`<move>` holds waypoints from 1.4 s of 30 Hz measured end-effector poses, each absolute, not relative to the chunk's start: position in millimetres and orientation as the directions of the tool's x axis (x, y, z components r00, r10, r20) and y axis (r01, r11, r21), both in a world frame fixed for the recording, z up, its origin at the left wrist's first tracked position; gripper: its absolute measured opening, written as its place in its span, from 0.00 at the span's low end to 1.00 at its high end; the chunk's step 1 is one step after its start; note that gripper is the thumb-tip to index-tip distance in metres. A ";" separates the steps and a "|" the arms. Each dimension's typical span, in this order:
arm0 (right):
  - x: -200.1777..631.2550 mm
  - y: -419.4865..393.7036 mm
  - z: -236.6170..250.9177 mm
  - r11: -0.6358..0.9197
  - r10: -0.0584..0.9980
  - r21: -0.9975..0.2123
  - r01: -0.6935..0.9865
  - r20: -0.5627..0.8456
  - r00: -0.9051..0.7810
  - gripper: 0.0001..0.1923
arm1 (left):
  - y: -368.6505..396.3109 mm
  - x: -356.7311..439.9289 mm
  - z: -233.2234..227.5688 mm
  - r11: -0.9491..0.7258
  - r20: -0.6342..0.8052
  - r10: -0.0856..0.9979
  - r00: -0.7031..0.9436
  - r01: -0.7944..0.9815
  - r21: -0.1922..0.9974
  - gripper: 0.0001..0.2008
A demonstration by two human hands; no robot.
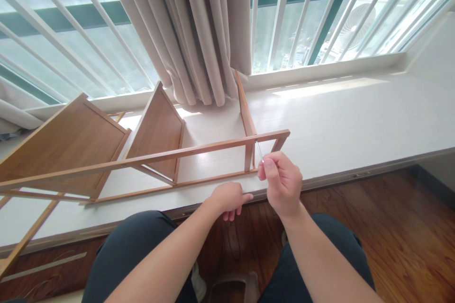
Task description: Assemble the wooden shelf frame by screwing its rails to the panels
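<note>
My right hand (283,181) pinches a thin silver hex key (259,151), partly hidden by the fingers. Its tip meets the upper rail (213,145) of a brown wooden shelf frame, where the end panel (245,106) joins. The frame lies on its side along a white window ledge. Just off the ledge's front edge, left of the other hand, is my left hand (229,197). One digit points right and the rest hang loosely curled; nothing shows in it.
Two more wooden panels, a middle one (158,135) and a wide one (67,144), stand up in the frame. A beige curtain (192,28) hangs behind it, before barred windows. The white ledge (337,118) runs right. Below are my knees, a wooden floor (387,227) and a small stool (250,286).
</note>
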State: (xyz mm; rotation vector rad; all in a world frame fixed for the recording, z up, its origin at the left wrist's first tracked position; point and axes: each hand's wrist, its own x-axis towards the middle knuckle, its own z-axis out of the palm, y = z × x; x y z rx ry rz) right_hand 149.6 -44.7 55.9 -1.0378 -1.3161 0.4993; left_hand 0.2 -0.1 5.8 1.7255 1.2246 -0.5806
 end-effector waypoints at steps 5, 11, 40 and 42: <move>148.1 -44.9 56.2 0.469 0.824 -0.858 0.212 0.511 0.246 0.13 | 0.1 1.5 9.0 -0.095 -0.787 0.475 0.395 0.912 0.400 0.32; 147.2 -45.1 57.9 0.474 0.818 -0.852 0.224 0.520 0.248 0.14 | 0.0 1.0 8.7 -0.094 -0.780 0.481 0.401 0.908 0.409 0.32; 142.2 -46.7 60.3 0.415 0.867 -0.908 0.060 0.414 0.277 0.14 | -0.2 1.3 9.7 -0.099 -0.776 0.489 0.398 0.909 0.405 0.32; 141.8 -46.5 60.3 0.415 0.869 -0.909 0.044 0.410 0.277 0.14 | -0.2 1.2 9.0 -0.098 -0.775 0.491 0.398 0.909 0.404 0.32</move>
